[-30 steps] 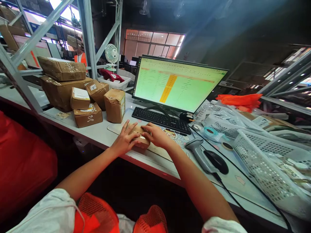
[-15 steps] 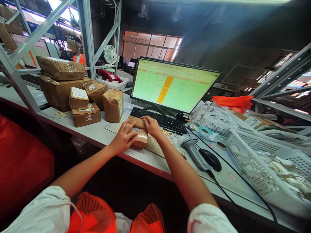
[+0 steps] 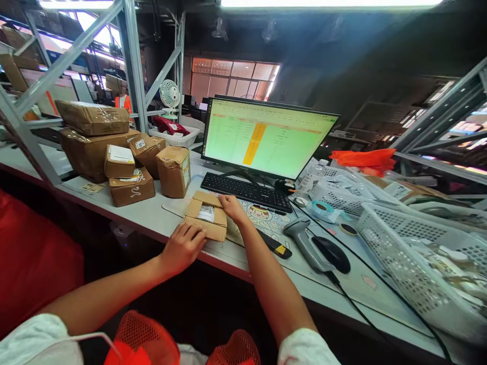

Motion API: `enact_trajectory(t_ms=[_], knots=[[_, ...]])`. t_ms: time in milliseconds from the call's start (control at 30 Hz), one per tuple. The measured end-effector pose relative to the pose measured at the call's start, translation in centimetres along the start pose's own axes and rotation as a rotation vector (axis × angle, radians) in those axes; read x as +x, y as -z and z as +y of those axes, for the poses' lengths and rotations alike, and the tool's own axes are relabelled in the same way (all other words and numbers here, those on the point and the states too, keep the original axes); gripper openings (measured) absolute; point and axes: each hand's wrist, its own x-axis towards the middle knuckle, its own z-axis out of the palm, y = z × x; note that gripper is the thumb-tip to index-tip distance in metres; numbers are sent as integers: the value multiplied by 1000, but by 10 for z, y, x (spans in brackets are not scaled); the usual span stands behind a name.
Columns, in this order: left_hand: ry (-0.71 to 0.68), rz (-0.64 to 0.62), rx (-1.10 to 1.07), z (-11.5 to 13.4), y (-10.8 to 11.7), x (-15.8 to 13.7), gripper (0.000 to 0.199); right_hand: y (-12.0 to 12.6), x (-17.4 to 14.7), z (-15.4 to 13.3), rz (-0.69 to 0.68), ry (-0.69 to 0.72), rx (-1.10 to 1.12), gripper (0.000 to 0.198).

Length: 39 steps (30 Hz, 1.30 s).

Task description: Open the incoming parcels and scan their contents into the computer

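Note:
A small cardboard box (image 3: 215, 233) lies on the desk mat before me with its top flaps parted. A whitish, printed item (image 3: 206, 213) shows in the gap between the flaps. My left hand (image 3: 183, 247) has its fingers curled over the box's near left edge. At the far right corner, my right hand (image 3: 233, 209) grips the box with thumb and fingers closed. Just right of my right forearm lies a black tool with a yellow end (image 3: 280, 250). Behind the box is a black keyboard (image 3: 247, 192).
Several cardboard parcels (image 3: 131, 187) are piled on the left. A monitor (image 3: 266, 137) stands at the back. To the right lie a barcode scanner (image 3: 308, 246), a black mouse (image 3: 331, 253), tape rolls (image 3: 321, 208) and a filled white basket (image 3: 403, 263). A cable (image 3: 384, 284) crosses the desk.
The box's flaps have come apart, and the item inside now shows. My left hand has moved from the top down to the near left edge; my right hand stays at the far corner.

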Motion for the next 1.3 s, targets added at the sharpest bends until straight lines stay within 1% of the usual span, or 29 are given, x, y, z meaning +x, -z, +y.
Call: enact_trajectory(t_ms=[33, 100, 200, 267, 333, 367, 400, 467, 533, 600, 667, 733, 800, 867, 933, 1000, 1067, 1133, 1167, 1200, 1233, 1267, 1300], knots=[[3, -33, -30, -2, 4, 0, 15, 0, 1, 0, -1, -6, 15, 50], [43, -170, -65, -12, 12, 15, 21, -2, 2, -1, 4, -17, 42, 51], [101, -440, -59, -39, 19, 66, 28, -6, -1, -7, 36, -21, 77, 56], [52, -630, -93, -56, 17, 101, 32, -10, -8, -11, 86, -12, 111, 60], [-21, -775, -128, -65, 11, 125, 26, -14, -22, -14, 143, 0, 157, 67], [-46, -805, -127, -66, 8, 132, 22, -16, -30, -14, 160, 6, 185, 72], [-63, -808, -112, -65, 5, 136, 20, -17, -40, -14, 168, 14, 212, 80], [-97, -773, -77, -62, -2, 134, 18, -17, -63, -11, 146, 40, 260, 93], [-120, -766, -69, -61, -7, 128, 21, -16, -85, -8, 77, 86, 300, 98], [-120, -785, -73, -63, -9, 124, 19, -14, -103, -5, -26, 114, 338, 101], [-113, -806, -80, -67, -9, 123, 13, -11, -115, -4, -124, 116, 383, 104], [-115, -801, -110, -72, -5, 124, 13, -8, -121, -4, -186, 113, 399, 106], [-111, -743, -167, -77, 3, 122, 18, -8, -126, -4, -176, 119, 324, 112], [-94, -638, -243, -80, 14, 115, 21, -7, -132, -6, -89, 133, 169, 110], [-63, -475, -335, -81, 23, 102, 24, -5, -139, -11, 39, 186, 7, 99], [19, -235, -441, -79, 27, 84, 27, 1, -149, -20, 138, 282, -122, 91], [209, 52, -528, -77, 22, 65, 33, 12, -163, -28, 194, 385, -239, 89], [480, 326, -585, -76, 10, 45, 41, 27, -180, -33, 219, 451, -327, 88], [614, 439, -599, -76, 3, 35, 44, 36, -191, -32, 236, 466, -353, 87], [725, 518, -605, -77, -4, 26, 47, 45, -203, -31, 261, 463, -369, 86], [804, 538, -608, -78, -10, 18, 49, 54, -216, -28, 298, 440, -377, 85], [849, 480, -611, -79, -16, 12, 51, 64, -232, -26, 349, 394, -385, 85], [861, 349, -614, -79, -20, 8, 54, 74, -248, -26, 408, 331, -398, 87]])
